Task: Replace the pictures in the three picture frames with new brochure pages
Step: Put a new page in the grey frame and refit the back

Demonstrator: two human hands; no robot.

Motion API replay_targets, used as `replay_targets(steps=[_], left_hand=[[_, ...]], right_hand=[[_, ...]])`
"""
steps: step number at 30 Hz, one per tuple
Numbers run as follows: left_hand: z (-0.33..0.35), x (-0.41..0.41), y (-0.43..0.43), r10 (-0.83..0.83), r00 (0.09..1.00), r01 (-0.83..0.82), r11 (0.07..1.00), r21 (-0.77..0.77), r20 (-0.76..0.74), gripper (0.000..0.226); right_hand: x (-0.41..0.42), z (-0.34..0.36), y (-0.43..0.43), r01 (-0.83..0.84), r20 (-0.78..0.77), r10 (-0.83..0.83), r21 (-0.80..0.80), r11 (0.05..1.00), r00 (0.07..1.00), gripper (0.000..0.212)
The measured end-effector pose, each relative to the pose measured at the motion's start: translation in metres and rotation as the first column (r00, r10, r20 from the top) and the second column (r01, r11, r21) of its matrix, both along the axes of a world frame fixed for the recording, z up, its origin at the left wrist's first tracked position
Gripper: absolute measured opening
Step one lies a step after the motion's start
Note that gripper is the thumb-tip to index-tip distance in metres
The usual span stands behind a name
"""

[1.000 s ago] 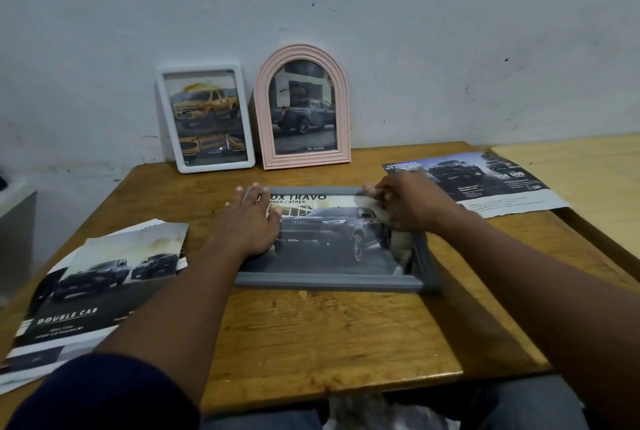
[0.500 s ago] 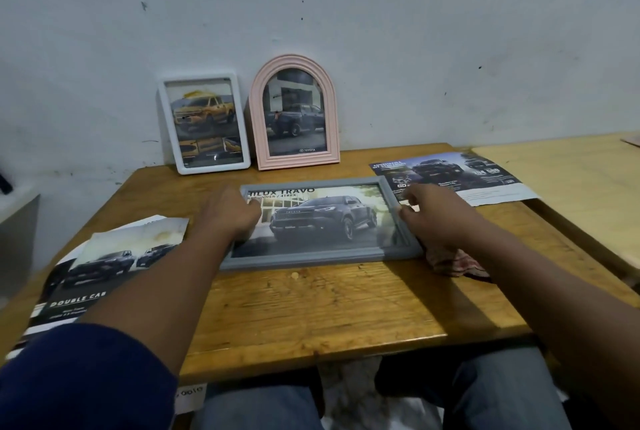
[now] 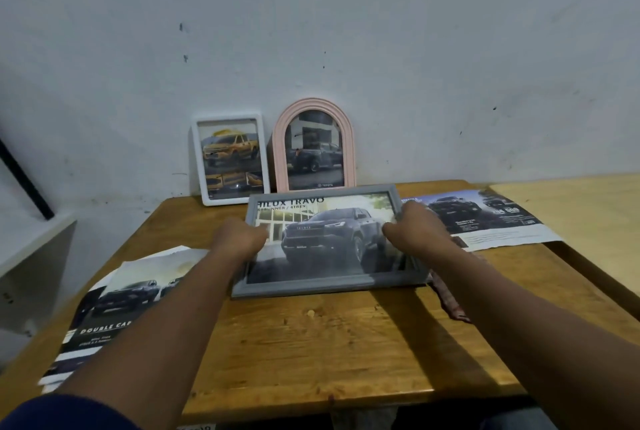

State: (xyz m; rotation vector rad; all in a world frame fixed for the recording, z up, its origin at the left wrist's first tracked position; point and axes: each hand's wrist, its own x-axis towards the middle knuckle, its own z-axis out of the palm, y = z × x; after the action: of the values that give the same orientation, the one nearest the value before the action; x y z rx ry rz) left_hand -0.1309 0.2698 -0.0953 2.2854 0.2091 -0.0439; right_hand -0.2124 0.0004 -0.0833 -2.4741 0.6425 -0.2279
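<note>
A grey landscape frame [image 3: 322,286] with a dark truck page stands tilted up on its lower edge on the wooden table [image 3: 311,343]. My left hand [image 3: 239,239] grips its left side and my right hand [image 3: 415,230] grips its right side. Behind it, a white frame [image 3: 230,157] with a yellow truck picture and a pink arched frame [image 3: 315,149] with a dark truck picture lean against the wall. Loose brochure pages [image 3: 117,298] lie at the table's left, and another brochure page [image 3: 485,218] lies at the right.
A reddish cloth [image 3: 450,301] lies under my right forearm near the frame's right corner. A lighter wooden table [image 3: 571,215] adjoins on the right. A white shelf [image 3: 31,249] stands to the left. The wall is close behind the frames.
The grey frame lay flat on the table; both hands took its sides and tipped its far edge up. It also shifted back toward the two standing frames.
</note>
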Motion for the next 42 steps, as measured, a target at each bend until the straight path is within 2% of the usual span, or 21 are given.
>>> replay_targets(steps=[5,8,12,19,24,30,35,42], left_hand=[[0.031,0.002,-0.007,0.082,0.977,-0.054,0.988,-0.143,0.195,0.038],[0.049,0.001,-0.028,0.022,0.949,0.039,0.981,-0.188,0.314,0.035],[0.058,0.004,-0.072,-0.041,0.920,0.156,0.951,-0.268,0.391,0.047],[0.052,0.024,-0.165,-0.181,0.927,0.287,0.906,-0.311,0.329,0.081],[0.053,0.050,-0.221,-0.252,0.919,0.339,0.898,-0.282,0.302,0.083],[0.055,0.100,-0.269,-0.326,0.905,0.374,0.916,-0.144,0.273,0.088],[0.044,0.132,-0.290,-0.324,0.905,0.375,0.915,-0.153,0.276,0.092],[0.020,0.135,-0.294,-0.344,0.892,0.374,0.926,-0.052,0.292,0.100]], right_hand=[[0.003,0.029,-0.008,-0.038,0.302,0.010,0.086,0.996,0.953,0.051],[0.001,0.048,-0.027,-0.068,0.419,0.011,0.121,0.990,0.908,0.053],[0.000,0.062,-0.066,-0.076,0.489,-0.011,0.159,0.984,0.872,0.052],[0.007,0.065,-0.144,-0.003,0.487,-0.089,0.185,0.983,0.869,0.055],[0.033,0.061,-0.199,0.032,0.473,-0.123,0.197,0.980,0.872,0.052],[0.077,0.052,-0.249,0.089,0.443,-0.169,0.197,0.976,0.880,0.056],[0.112,0.036,-0.266,0.080,0.423,-0.174,0.231,0.970,0.889,0.060],[0.133,0.016,-0.266,0.086,0.392,-0.169,0.221,0.971,0.904,0.060]])
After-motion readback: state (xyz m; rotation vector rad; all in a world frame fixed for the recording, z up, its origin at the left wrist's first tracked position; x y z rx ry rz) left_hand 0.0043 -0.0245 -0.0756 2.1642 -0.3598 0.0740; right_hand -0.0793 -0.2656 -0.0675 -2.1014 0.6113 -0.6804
